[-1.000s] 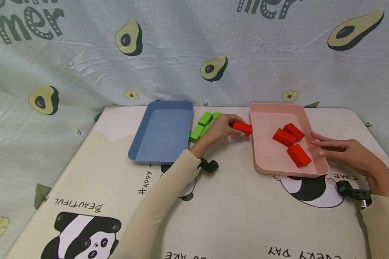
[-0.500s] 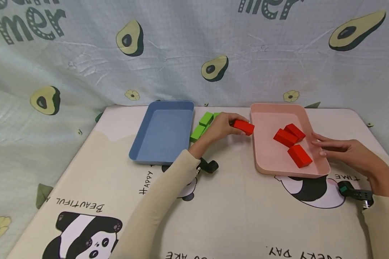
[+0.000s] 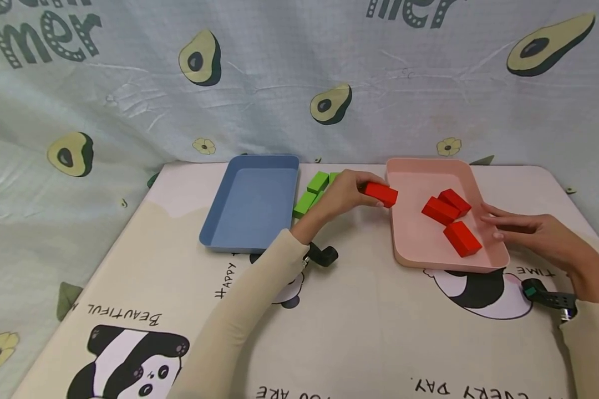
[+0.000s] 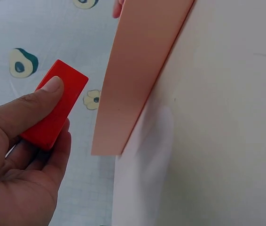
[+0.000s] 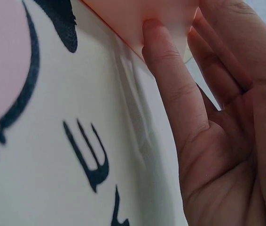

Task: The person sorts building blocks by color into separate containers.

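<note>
My left hand [image 3: 346,194] pinches a red rectangular block [image 3: 382,194] between thumb and fingers, at the left rim of the pink tray [image 3: 409,238]. In the left wrist view the red block [image 4: 70,92] stands tilted, thumb across its face, apart from the tray's outer wall [image 4: 128,80]. Three red blocks [image 3: 462,239] lie loosely inside the tray toward its right side. My right hand [image 3: 544,235] rests at the tray's right side; the right wrist view has its thumb [image 5: 159,44] pressed on the outer wall, the other fingers extended near the rim.
Several green blocks [image 3: 305,204] lie left of my left hand, partly hidden behind it. Beside them is a blue tray [image 3: 254,205] with nothing in it. A printed cloth [image 3: 369,321] covers the table, and an avocado-patterned curtain [image 3: 259,100] hangs behind.
My left hand has moved slightly right and up with the red block, which now overlaps the pink tray's left rim in the head view. My right hand has kept its place.
</note>
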`<state>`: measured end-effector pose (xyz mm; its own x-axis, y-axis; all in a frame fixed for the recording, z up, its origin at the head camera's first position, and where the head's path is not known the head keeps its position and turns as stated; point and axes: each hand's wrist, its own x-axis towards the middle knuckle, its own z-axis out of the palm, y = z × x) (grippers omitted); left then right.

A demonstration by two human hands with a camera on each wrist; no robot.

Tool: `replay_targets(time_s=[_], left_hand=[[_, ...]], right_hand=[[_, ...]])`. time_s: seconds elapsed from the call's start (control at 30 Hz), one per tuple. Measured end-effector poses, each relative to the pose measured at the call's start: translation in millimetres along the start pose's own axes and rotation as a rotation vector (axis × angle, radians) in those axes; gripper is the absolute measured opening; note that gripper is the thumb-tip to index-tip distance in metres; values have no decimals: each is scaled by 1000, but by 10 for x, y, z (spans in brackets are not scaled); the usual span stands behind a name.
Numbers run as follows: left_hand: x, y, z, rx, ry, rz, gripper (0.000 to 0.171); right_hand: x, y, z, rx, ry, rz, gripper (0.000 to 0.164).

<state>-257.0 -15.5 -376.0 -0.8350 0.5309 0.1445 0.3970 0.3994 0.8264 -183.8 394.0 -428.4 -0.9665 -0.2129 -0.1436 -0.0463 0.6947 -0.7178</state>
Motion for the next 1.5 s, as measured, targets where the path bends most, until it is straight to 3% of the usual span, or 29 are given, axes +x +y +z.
replay_targets(time_s=[0.4, 0.7, 0.97, 1.33, 1.5], left_hand=[[18, 93, 113, -10, -44, 30, 38], [80, 173, 187, -21, -78, 11, 39], [136, 256, 223, -9, -104, 18, 41], [158, 330, 248, -30, -119, 22, 40], [152, 321, 273, -29, -131, 19, 39]], right_hand=[[-62, 4, 14, 10, 29, -9, 49], [-19, -28, 24, 78, 34, 82, 55], [-4, -32, -36, 31, 39, -1, 48], [5, -34, -37, -9, 37, 19, 47], [-6, -10, -36, 22, 33, -48, 44]])
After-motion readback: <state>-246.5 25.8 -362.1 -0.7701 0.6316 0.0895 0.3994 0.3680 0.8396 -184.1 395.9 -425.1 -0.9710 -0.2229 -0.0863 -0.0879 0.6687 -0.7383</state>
